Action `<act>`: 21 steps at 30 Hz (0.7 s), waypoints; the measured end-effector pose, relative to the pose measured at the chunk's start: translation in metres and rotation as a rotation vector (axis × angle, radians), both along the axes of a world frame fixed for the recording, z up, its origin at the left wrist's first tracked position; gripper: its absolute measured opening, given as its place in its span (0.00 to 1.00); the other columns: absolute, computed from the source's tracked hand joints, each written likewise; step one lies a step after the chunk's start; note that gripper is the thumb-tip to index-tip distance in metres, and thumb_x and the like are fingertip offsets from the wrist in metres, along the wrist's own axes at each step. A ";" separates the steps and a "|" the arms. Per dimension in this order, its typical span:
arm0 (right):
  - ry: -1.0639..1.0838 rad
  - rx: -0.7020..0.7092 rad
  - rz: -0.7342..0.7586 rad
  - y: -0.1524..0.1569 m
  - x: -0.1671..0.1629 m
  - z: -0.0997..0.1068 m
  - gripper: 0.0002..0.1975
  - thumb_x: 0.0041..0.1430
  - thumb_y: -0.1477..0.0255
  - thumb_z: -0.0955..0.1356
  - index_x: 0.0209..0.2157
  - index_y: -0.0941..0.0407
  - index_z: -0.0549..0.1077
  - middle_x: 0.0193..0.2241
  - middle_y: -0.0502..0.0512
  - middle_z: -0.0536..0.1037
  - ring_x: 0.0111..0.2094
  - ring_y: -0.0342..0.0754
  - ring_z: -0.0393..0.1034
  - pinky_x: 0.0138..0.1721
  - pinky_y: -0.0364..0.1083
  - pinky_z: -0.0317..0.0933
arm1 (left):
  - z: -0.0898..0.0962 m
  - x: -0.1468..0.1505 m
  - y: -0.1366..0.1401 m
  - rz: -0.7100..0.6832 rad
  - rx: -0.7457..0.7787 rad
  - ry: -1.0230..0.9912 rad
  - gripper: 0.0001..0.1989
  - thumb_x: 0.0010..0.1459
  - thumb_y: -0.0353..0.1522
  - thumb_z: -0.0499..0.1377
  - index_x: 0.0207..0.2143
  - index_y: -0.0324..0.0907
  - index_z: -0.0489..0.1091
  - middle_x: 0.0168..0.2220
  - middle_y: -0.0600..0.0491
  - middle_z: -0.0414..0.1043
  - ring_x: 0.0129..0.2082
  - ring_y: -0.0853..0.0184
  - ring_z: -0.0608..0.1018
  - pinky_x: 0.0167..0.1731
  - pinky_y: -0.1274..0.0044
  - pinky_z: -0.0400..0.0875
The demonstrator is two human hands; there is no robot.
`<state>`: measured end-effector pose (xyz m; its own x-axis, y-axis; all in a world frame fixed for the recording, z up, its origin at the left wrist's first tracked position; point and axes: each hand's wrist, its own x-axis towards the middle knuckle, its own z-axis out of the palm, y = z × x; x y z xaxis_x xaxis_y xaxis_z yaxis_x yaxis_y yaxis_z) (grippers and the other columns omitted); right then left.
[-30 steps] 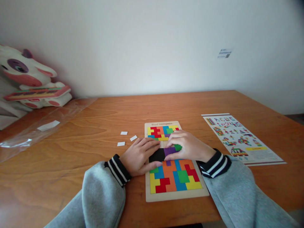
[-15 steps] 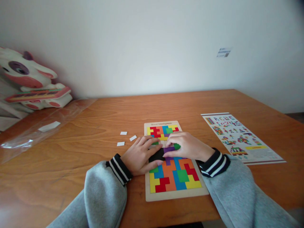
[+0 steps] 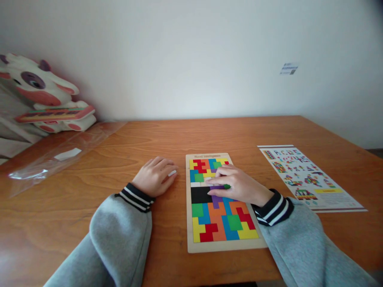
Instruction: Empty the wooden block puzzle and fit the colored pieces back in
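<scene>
My left hand rests palm down on the table, left of the wooden puzzle board, fingers loosely stretched. By its fingertips a small white tile shows; whatever lies under the palm is hidden. The board is filled with red, yellow, blue, orange and green block pieces. A black area and a white strip cross its middle left. My right hand lies over the board's middle right, thumb and fingers apart over purple pieces. Between them a dark green bit shows.
A printed pattern sheet lies right of the board. At the left are a clear plastic bag with a white label and a cow-shaped toy with a keyboard. A pale wall stands behind the table.
My left hand has come off the board and moved left onto the white tiles, uncovering the black area. My right hand stays over the board. The view has shifted slightly.
</scene>
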<state>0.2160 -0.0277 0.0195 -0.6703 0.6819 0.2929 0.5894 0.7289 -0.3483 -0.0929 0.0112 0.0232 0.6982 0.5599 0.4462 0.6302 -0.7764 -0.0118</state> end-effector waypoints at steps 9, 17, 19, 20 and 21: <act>0.019 0.008 -0.006 0.002 0.005 -0.002 0.15 0.63 0.58 0.68 0.44 0.51 0.81 0.30 0.52 0.74 0.34 0.46 0.68 0.37 0.46 0.59 | -0.013 -0.065 0.026 -0.002 -0.082 -0.010 0.14 0.66 0.37 0.53 0.46 0.44 0.77 0.40 0.52 0.81 0.38 0.64 0.82 0.41 0.74 0.77; 0.026 0.018 -0.007 0.004 0.007 -0.001 0.15 0.63 0.58 0.68 0.40 0.52 0.82 0.28 0.52 0.74 0.32 0.45 0.67 0.36 0.46 0.58 | -0.016 -0.057 0.031 -0.005 -0.080 -0.076 0.16 0.67 0.40 0.53 0.44 0.45 0.78 0.41 0.51 0.81 0.40 0.64 0.82 0.43 0.73 0.77; 0.035 0.020 -0.005 0.004 0.007 0.000 0.15 0.63 0.58 0.68 0.38 0.52 0.82 0.27 0.52 0.74 0.31 0.45 0.67 0.35 0.46 0.58 | -0.018 -0.056 0.032 0.000 -0.072 -0.102 0.16 0.67 0.40 0.53 0.42 0.44 0.78 0.42 0.51 0.81 0.42 0.63 0.82 0.46 0.72 0.76; 0.038 0.022 -0.004 0.004 0.008 0.000 0.15 0.63 0.58 0.68 0.38 0.52 0.83 0.27 0.52 0.74 0.31 0.44 0.67 0.35 0.46 0.59 | -0.019 -0.055 0.032 0.006 -0.083 -0.111 0.16 0.67 0.41 0.52 0.42 0.44 0.78 0.43 0.51 0.81 0.42 0.64 0.82 0.47 0.72 0.76; 0.039 0.023 -0.005 0.004 0.008 0.000 0.15 0.63 0.58 0.68 0.37 0.52 0.83 0.28 0.52 0.74 0.31 0.44 0.67 0.36 0.46 0.59 | -0.020 -0.054 0.032 0.017 -0.101 -0.116 0.17 0.67 0.41 0.52 0.42 0.44 0.78 0.42 0.51 0.81 0.42 0.64 0.82 0.46 0.73 0.76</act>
